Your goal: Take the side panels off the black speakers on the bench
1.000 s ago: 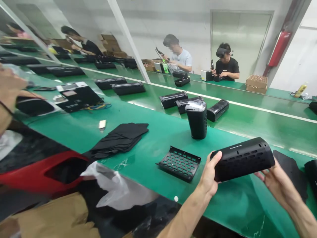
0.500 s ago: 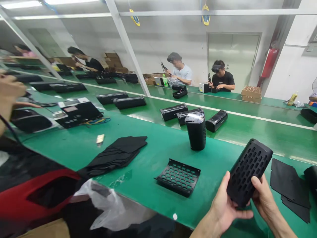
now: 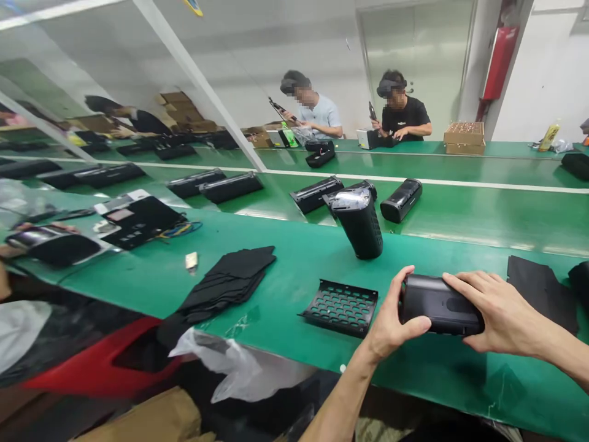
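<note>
A black speaker housing (image 3: 439,304) is held level just above the green bench, its smooth side facing me. My left hand (image 3: 391,319) grips its left end, thumb along the lower front edge. Around the right end, my right hand (image 3: 501,307) is closed with fingers over the top. Left of my hands lies a black perforated grille panel (image 3: 343,307), curved edges up. Behind it stands another black housing (image 3: 359,224) with a shiny top, leaning a little. Black fabric sheets (image 3: 540,288) lie to the right, partly behind my right forearm.
A pile of black sheets (image 3: 230,279) lies on the bench (image 3: 285,258) at left. Beyond it, several black speaker housings (image 3: 232,187) rest on the green conveyor. A clear plastic bag (image 3: 243,362) hangs by the front edge. Co-workers (image 3: 400,110) sit across.
The housing has turned from tilted upright, with its perforated side showing, to lying level with a smooth side showing. My right hand has shifted over its right end. The camera view has shifted.
</note>
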A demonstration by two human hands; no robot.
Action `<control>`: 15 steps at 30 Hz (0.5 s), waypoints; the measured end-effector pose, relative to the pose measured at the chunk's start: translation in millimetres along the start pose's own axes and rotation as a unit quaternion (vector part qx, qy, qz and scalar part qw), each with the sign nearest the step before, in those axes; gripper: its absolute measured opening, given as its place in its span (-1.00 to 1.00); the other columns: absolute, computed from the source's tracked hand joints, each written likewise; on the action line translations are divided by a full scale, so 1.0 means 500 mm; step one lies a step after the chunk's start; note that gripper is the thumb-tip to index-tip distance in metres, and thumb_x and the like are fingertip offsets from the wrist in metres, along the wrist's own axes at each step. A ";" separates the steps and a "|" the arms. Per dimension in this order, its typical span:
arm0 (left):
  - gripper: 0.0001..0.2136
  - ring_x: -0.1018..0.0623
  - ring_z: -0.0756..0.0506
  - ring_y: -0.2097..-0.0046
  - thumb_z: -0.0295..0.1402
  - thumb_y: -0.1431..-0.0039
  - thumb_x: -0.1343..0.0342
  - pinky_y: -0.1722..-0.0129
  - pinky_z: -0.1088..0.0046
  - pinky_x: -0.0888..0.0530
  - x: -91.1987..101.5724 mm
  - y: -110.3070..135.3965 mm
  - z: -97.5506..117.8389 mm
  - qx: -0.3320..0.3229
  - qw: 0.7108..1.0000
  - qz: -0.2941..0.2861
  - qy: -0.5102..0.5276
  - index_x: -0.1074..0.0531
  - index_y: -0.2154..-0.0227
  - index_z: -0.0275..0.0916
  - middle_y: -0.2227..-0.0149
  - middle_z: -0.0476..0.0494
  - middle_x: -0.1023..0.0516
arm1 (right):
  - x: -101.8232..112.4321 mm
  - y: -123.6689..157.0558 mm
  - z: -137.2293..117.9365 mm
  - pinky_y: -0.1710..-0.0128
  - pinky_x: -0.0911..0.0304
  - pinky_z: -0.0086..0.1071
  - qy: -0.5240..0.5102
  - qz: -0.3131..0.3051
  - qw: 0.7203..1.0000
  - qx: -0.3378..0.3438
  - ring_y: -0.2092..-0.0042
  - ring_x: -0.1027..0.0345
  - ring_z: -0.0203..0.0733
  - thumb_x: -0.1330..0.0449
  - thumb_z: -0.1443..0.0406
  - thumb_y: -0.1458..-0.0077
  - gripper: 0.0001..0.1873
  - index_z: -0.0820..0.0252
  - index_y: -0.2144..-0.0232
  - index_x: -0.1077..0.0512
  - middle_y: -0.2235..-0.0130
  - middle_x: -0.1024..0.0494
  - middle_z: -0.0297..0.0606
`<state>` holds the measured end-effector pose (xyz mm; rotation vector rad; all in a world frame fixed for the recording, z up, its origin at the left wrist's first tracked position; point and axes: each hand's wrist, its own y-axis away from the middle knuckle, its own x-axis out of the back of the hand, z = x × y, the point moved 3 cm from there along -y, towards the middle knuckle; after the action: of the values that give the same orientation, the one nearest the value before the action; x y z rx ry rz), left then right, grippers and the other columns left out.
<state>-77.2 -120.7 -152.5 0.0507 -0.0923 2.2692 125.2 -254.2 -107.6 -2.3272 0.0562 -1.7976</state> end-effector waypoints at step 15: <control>-0.20 -0.52 -0.33 -0.14 0.02 -0.02 -0.36 -0.12 0.22 -0.49 0.016 0.026 -0.032 -0.057 0.991 0.102 0.059 -0.30 -0.30 -0.13 -0.20 -0.23 -0.49 | -0.051 0.116 0.066 -0.28 -0.32 -0.09 -0.363 0.156 0.901 -0.178 -0.34 -0.31 0.23 -0.38 -0.16 -0.12 -0.18 -0.06 -0.31 -0.33 -0.35 -0.38 -0.08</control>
<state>-92.4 -121.6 -168.8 -0.1607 -0.1707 2.4598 155.3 -302.8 -150.6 -2.8745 0.6436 -0.7403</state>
